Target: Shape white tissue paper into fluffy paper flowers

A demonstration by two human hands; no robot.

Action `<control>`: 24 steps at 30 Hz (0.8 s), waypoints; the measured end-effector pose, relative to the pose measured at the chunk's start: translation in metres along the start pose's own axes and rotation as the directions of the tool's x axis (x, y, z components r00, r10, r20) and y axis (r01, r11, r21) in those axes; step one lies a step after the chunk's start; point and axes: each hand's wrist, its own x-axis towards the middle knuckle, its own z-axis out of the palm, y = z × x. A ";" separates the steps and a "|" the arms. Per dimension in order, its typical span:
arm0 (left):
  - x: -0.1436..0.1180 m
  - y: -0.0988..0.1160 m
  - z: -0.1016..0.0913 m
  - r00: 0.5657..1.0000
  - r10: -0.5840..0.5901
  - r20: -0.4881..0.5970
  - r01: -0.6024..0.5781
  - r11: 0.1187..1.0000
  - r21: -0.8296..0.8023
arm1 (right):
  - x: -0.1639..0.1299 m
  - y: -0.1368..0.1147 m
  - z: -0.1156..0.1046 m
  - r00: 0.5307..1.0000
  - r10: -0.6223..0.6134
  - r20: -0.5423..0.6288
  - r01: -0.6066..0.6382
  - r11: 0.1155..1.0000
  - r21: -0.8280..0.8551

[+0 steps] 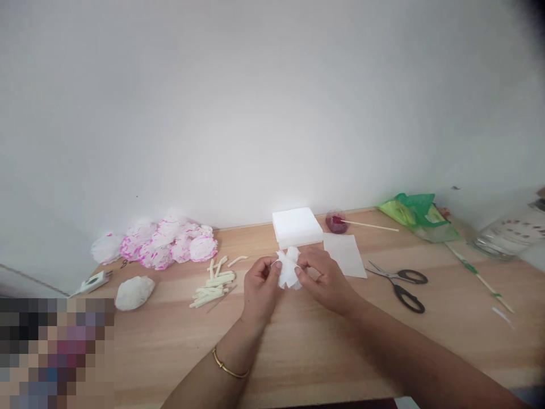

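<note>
A small white tissue-paper flower (pixel 288 268) is pinched between both hands above the wooden table (pixel 298 352). My left hand (pixel 260 289), with a gold bangle on its wrist, grips the flower's left side. My right hand (pixel 326 279) holds its right side with the fingertips. Just behind the hands stands a white stack of tissue sheets (pixel 297 226), with a single white sheet (pixel 346 254) lying flat to its right.
Pink-edged paper flowers (pixel 164 243) lie at the back left, near a white wad (pixel 134 292) and a pile of pale sticks (pixel 214 284). Scissors (pixel 402 284), a small bowl of red dye with a stick (pixel 337 222), a green bag (pixel 415 215) and a glass jar (pixel 513 233) sit to the right.
</note>
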 end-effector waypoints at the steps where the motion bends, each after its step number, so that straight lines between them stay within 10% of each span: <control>1: 0.000 -0.001 -0.001 1.000 -0.008 -0.011 0.008 1.000 -0.011 | 0.000 0.001 0.000 1.000 0.007 -0.001 -0.007 1.000 0.004; 9: -0.004 0.002 0.001 0.997 0.081 0.017 -0.082 0.984 0.159 | -0.003 0.003 0.004 0.997 0.007 -0.080 -0.015 0.994 -0.108; 17: 0.000 -0.002 0.003 0.992 -0.124 0.023 0.127 0.979 -0.162 | -0.001 0.004 0.001 0.989 0.132 -0.060 -0.129 0.990 0.049; 24: -0.008 0.005 0.004 0.991 0.111 0.075 -0.122 0.977 0.174 | -0.004 0.003 0.004 0.996 0.056 -0.074 -0.063 0.993 -0.103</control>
